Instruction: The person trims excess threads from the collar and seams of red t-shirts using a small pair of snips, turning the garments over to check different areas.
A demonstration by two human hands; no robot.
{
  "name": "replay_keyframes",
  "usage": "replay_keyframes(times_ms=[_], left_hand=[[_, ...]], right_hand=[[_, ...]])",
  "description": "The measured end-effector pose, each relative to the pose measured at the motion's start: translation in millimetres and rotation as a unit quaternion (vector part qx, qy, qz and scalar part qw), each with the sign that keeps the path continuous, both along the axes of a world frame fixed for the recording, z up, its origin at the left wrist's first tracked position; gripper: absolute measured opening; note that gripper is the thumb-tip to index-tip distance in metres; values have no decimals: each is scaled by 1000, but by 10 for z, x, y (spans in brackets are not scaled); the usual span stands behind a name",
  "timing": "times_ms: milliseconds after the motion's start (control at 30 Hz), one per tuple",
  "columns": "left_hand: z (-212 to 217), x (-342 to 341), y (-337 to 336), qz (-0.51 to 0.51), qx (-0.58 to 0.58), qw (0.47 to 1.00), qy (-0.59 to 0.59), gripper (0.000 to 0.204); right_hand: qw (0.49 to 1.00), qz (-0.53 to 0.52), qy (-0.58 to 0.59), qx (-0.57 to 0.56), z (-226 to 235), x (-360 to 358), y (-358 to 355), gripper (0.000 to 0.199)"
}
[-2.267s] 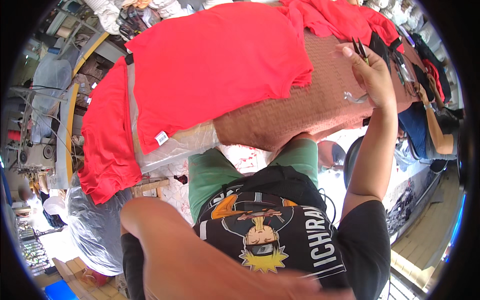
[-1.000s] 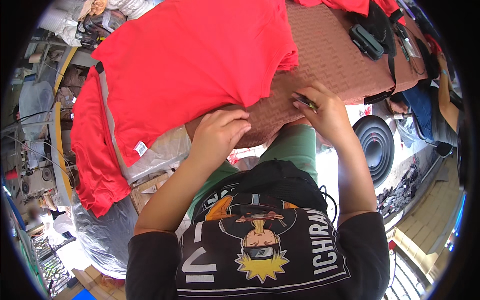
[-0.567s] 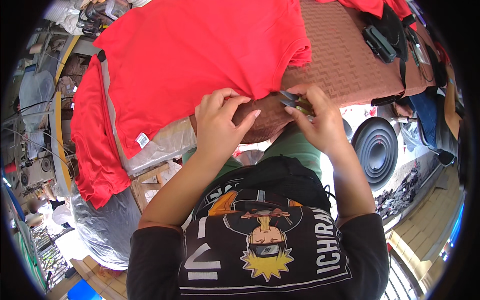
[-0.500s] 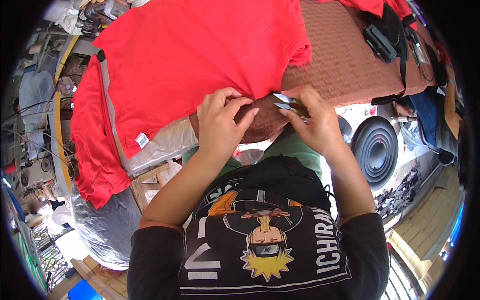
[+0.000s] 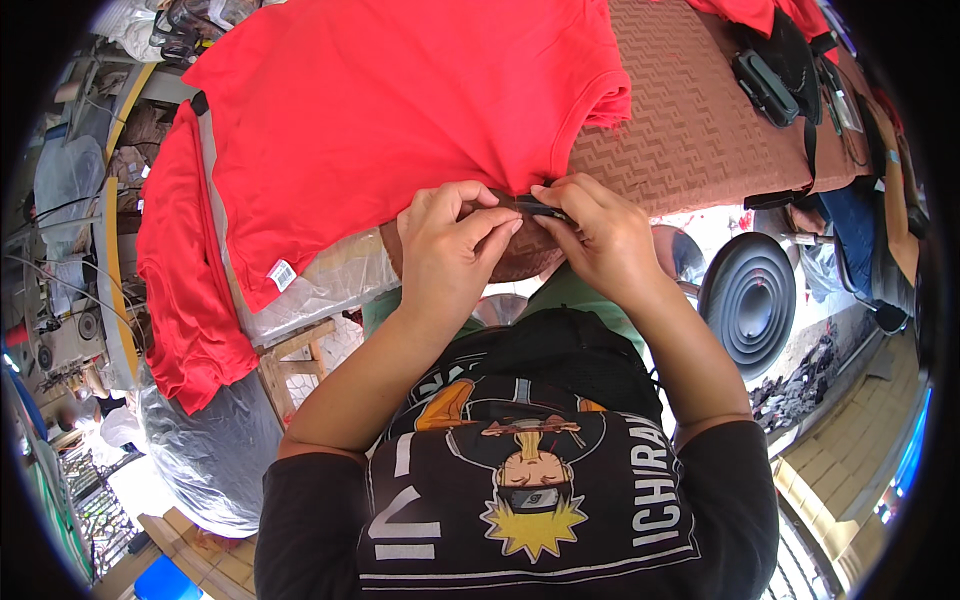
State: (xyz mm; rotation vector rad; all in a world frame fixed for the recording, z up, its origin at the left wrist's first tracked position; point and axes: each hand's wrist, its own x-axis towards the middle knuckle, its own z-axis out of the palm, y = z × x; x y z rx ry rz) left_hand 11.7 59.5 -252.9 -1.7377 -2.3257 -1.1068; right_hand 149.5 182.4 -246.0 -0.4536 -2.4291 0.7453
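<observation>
A red garment (image 5: 400, 110) lies spread over the work surface, its near edge drawn to a point between my hands. My left hand (image 5: 440, 240) is closed in a pinch beside that point; whatever its fingertips hold is too small to make out. From the other side, my right hand (image 5: 612, 245) grips a small pair of thread snips (image 5: 541, 207). The snips' blades point left, close together, right by the left fingertips and just below the cloth edge. A white label (image 5: 281, 274) shows at the garment's near left corner.
Brown patterned cloth (image 5: 690, 120) covers the table to the right, where a dark case (image 5: 766, 88) lies. More red fabric (image 5: 190, 270) hangs at the left. A ridged round black stool top (image 5: 750, 305) stands at right. Another person's arm (image 5: 897, 195) shows at the far right.
The snips' blades were spread apart and now lie together, moved left toward my left fingertips. My right hand has turned slightly and come nearer the left; the left thumb and finger have closed.
</observation>
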Motion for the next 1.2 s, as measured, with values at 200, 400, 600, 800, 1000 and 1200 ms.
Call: replay_keyframes(times_ms=[200, 400, 600, 800, 1000, 1200], left_hand=[[-4, -4, 2, 1, 2, 1000, -4, 12], [17, 3, -5, 4, -1, 1000, -4, 13], [113, -112, -19, -136, 33, 990, 30, 19], [244, -170, 125, -167, 18, 985, 43, 21], [40, -136, 567, -108, 2, 987, 119, 36], [364, -204, 597, -82, 53, 955, -281, 16]], right_hand=[[1000, -9, 8, 3, 18, -6, 1, 22], [1000, 2, -5, 17, 1, -7, 8, 22], [999, -29, 17, 33, 28, -10, 29, 24], [996, -59, -48, 39, 427, 206, 435, 27], [985, -104, -54, 124, 928, 400, 819, 32], [988, -64, 47, -131, 770, 524, 871, 22]])
